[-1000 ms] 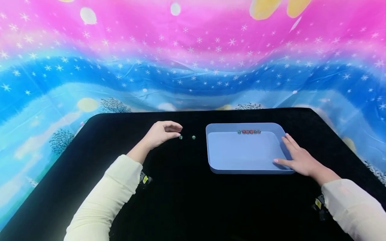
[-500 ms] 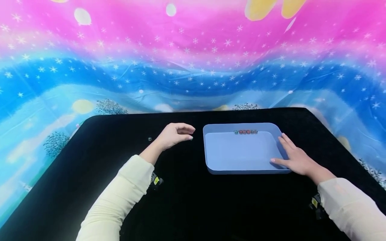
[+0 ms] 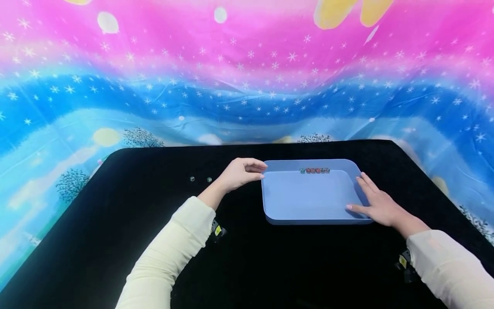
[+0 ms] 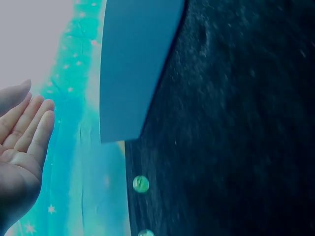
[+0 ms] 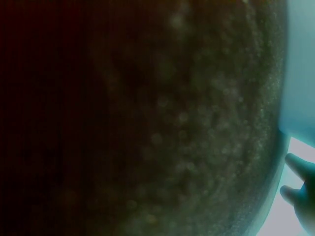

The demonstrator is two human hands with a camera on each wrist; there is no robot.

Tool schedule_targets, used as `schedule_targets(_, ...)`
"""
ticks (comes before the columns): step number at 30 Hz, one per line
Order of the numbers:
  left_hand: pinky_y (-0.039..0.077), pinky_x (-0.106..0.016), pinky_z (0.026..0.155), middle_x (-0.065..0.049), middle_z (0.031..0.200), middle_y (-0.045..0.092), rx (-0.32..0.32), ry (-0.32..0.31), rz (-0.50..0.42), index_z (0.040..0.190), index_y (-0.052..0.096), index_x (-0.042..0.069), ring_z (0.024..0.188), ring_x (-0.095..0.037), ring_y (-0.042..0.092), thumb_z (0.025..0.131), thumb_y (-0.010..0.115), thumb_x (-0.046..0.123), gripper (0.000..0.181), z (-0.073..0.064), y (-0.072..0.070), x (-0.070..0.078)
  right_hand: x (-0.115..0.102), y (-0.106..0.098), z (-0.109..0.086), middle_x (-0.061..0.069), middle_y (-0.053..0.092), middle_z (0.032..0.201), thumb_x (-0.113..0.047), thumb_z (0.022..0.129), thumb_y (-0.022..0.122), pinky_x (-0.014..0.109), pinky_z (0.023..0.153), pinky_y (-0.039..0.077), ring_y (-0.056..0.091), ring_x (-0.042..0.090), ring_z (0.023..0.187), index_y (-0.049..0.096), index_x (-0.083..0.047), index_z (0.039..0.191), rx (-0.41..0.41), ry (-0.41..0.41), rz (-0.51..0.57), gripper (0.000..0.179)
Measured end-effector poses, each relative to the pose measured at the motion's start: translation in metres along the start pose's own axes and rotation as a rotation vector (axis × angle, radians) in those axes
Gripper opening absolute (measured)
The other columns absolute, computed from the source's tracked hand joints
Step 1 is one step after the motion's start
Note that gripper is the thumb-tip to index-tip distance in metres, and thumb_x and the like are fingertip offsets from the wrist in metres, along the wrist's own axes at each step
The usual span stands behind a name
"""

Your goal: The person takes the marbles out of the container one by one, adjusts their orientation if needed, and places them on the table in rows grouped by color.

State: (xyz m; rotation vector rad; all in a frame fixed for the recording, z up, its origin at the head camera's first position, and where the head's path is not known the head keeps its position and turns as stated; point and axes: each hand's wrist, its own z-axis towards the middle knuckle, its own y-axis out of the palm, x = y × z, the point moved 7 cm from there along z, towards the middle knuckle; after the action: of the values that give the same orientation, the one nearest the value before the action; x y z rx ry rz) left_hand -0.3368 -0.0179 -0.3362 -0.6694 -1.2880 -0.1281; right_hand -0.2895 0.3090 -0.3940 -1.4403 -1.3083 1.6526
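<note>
A pale blue tray [image 3: 297, 195] lies on the black tabletop. Inside it, several red and green marbles [image 3: 314, 171] line up along the far wall. My left hand [image 3: 241, 174] is at the tray's left rim, its fingertips and thumb overlapping the rim in the head view. In the left wrist view its fingers [image 4: 30, 125] are straight and no object shows in the palm. Two green marbles [image 3: 209, 180] lie on the cloth left of this hand. A green marble [image 4: 141, 184] also shows near the tray's end. My right hand [image 3: 380, 206] rests on the right rim, fingers and thumb spread.
Black cloth [image 3: 308, 266] covers the table. Behind the far edge hangs a pink and blue snowflake curtain [image 3: 247, 86]. Wrist cameras [image 3: 218, 231] sit below both sleeves. The right wrist view is mostly dark, blurred cloth [image 5: 187, 118].
My left hand has moved right, past the loose marbles, to the tray's left rim. Marbles that were behind the hand now show left of it. My right hand and the tray stay put.
</note>
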Motion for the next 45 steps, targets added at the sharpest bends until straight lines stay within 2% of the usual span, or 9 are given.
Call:
schedule_targets(5, 0.046, -0.024, 0.077, -0.008, 0.109, 0.057, -0.013, -0.022, 0.02, 0.108, 0.059, 0.005, 0.095, -0.012, 0.055, 0.081, 0.061, 0.01, 0.028, 0.011, 0.009, 0.001, -0.002, -0.001, -0.001, 0.022, -0.013, 0.139, -0.049, 0.079, 0.054, 0.062, 0.089, 0.015, 0.004, 0.046, 0.122, 0.0, 0.005, 0.136, 0.0, 0.014, 0.009, 0.095)
schedule_targets(10, 0.045, -0.024, 0.077, -0.009, 0.11, 0.056, -0.04, -0.034, 0.037, 0.11, 0.058, 0.005, 0.096, -0.012, 0.054, 0.081, 0.061, 0.012, 0.03, 0.02, 0.02, 0.009, -0.003, -0.001, -0.002, 0.022, -0.013, 0.139, -0.049, 0.079, 0.054, 0.062, 0.088, 0.015, 0.005, 0.047, 0.121, 0.0, 0.005, 0.136, 0.002, 0.019, 0.017, 0.095)
schedule_targets(14, 0.045, -0.024, 0.076, -0.009, 0.112, 0.056, -0.049, -0.036, 0.032, 0.112, 0.057, 0.005, 0.097, -0.013, 0.054, 0.081, 0.061, 0.011, 0.032, 0.028, 0.028, 0.006, -0.002, -0.001, -0.003, 0.021, -0.014, 0.139, -0.049, 0.079, 0.054, 0.062, 0.088, 0.016, 0.007, 0.048, 0.12, 0.0, 0.005, 0.136, -0.003, 0.015, 0.029, 0.095)
schedule_targets(22, 0.045, -0.025, 0.078, -0.003, 0.114, 0.055, -0.041, -0.078, 0.03, 0.117, 0.055, 0.009, 0.102, -0.014, 0.052, 0.08, 0.062, 0.013, 0.038, 0.039, 0.032, -0.002, -0.002, 0.0, -0.001, 0.022, -0.013, 0.139, -0.048, 0.08, 0.054, 0.062, 0.087, 0.016, 0.007, 0.048, 0.12, 0.0, 0.005, 0.136, -0.023, 0.013, 0.033, 0.094)
schedule_targets(31, 0.045, -0.024, 0.077, -0.002, 0.115, 0.055, -0.023, -0.069, 0.03, 0.117, 0.055, 0.011, 0.107, -0.019, 0.049, 0.08, 0.062, 0.012, 0.038, 0.055, 0.042, -0.005, -0.002, -0.001, -0.001, 0.022, -0.014, 0.139, -0.048, 0.08, 0.054, 0.063, 0.087, 0.015, 0.003, 0.047, 0.122, -0.001, 0.005, 0.136, -0.033, 0.017, 0.042, 0.094)
schedule_targets(40, 0.045, -0.021, 0.075, -0.004, 0.115, 0.055, -0.046, -0.069, 0.059, 0.116, 0.056, 0.01, 0.105, -0.019, 0.05, 0.079, 0.063, 0.011, 0.038, 0.067, 0.051, -0.005, -0.002, -0.001, 0.0, 0.022, -0.014, 0.139, -0.048, 0.08, 0.054, 0.062, 0.087, 0.015, 0.004, 0.047, 0.121, -0.001, 0.004, 0.136, -0.035, 0.012, 0.048, 0.094)
schedule_targets(45, 0.044, -0.021, 0.076, -0.004, 0.113, 0.056, -0.076, -0.063, 0.123, 0.116, 0.056, 0.008, 0.103, -0.017, 0.051, 0.078, 0.064, 0.012, 0.038, 0.075, 0.055, -0.001, -0.001, -0.001, 0.0, 0.022, -0.014, 0.139, -0.048, 0.08, 0.053, 0.062, 0.087, 0.015, 0.004, 0.047, 0.122, 0.0, 0.004, 0.136, -0.028, 0.011, 0.033, 0.093)
